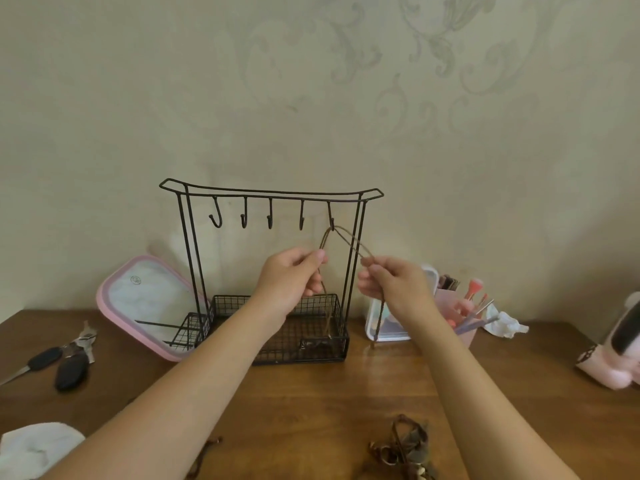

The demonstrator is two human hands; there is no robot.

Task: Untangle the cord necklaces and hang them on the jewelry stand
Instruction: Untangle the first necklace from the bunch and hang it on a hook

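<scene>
Hooks [244, 218] five, one with cord necklace [380, 315].

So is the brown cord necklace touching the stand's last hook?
Touching. The head view shows the brown cord necklace draped over the rightmost black wire hook.

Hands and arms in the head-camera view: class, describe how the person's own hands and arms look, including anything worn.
The left hand and right hand are bare: no gloves, and no rings, watch or bracelets show. The left forearm and right forearm are uncovered down to the picture's edge, so no sleeve is in view.
</scene>
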